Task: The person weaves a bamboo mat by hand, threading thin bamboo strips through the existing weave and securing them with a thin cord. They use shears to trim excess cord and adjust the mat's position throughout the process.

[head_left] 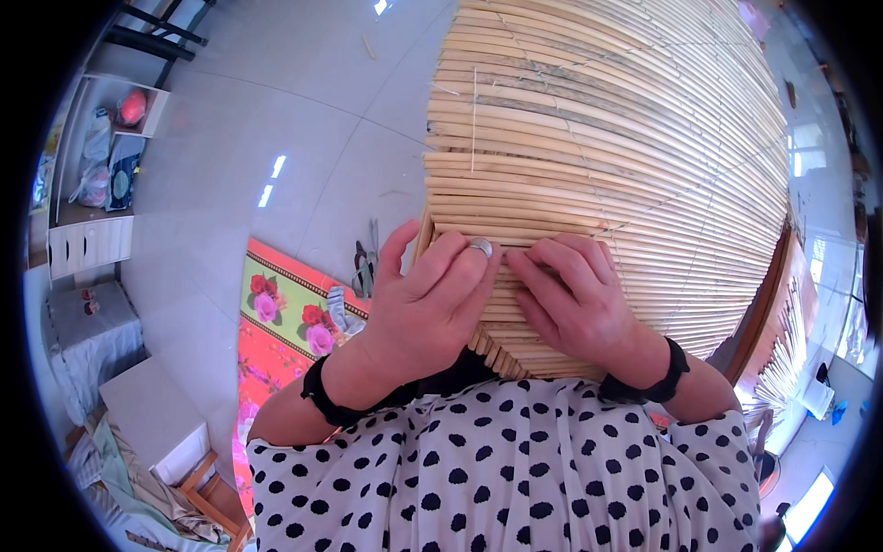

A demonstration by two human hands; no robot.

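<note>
A large mat of pale reed stalks point(607, 156), laid side by side and tied with thin thread, stretches away in front of me. Near its left edge, my left hand point(428, 294) has its fingers bent and drawn together over the stalks, a ring on one of them. My right hand point(575, 294) pinches thumb and fingers together just beside it, the fingertips of both hands almost meeting. Whatever is between the fingertips is too small to make out. A short loose thread point(475, 120) lies on the mat farther up.
Left of the mat, dark-handled scissors point(364, 269) lie on the tiled floor point(303, 138), by a red and green floral sheet point(285, 308) with a grey-blue strip of cloth point(345, 311). A shelf unit point(92, 230) and boxes line the far left. Loose stalks point(782, 368) lie at right.
</note>
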